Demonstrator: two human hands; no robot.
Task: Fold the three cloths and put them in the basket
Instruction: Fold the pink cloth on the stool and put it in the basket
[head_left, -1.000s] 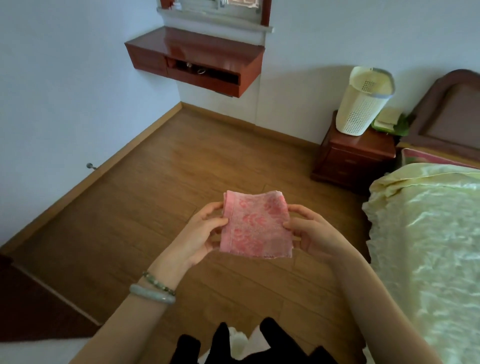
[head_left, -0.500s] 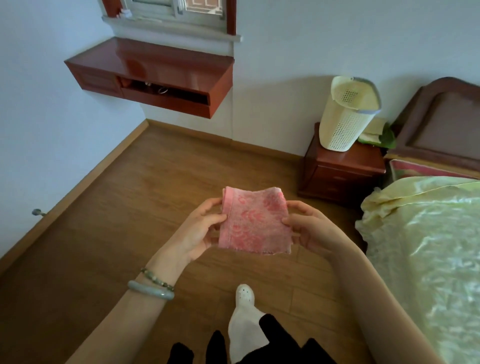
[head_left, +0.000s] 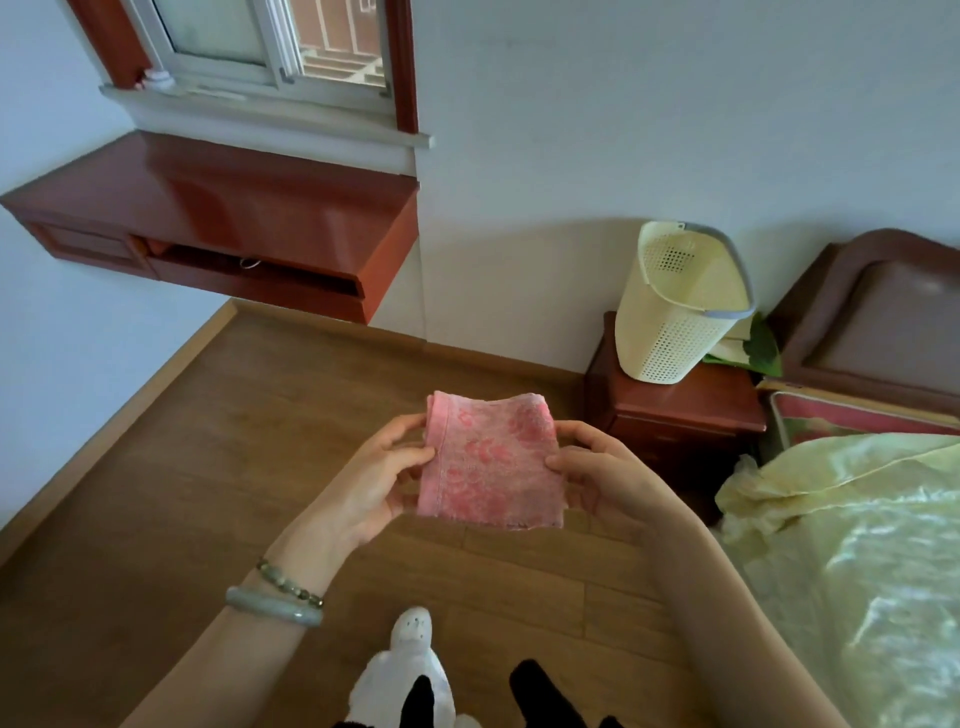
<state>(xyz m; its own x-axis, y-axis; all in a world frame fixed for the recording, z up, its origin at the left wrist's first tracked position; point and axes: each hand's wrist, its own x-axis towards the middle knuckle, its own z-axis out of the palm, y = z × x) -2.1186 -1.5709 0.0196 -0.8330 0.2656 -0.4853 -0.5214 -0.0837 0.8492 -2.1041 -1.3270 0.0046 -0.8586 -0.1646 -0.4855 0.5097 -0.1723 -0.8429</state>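
Folded pink cloth (head_left: 491, 462) held in air between both hands, above wood floor (head_left: 208, 493); roughly square, floral face toward camera. Left hand (head_left: 371, 483) pinches cloth's left edge, thumb on front, fingers curled behind. Right hand (head_left: 605, 478) pinches right edge same way (thumb tip on front face). Cream perforated basket (head_left: 670, 332) stands on nightstand (head_left: 675, 415) top, toward back edge by wall, well apart from cloth. Bed (head_left: 857, 561) with pale yellow cover just beside nightstand. Two bracelets (head_left: 280, 597) on left wrist.
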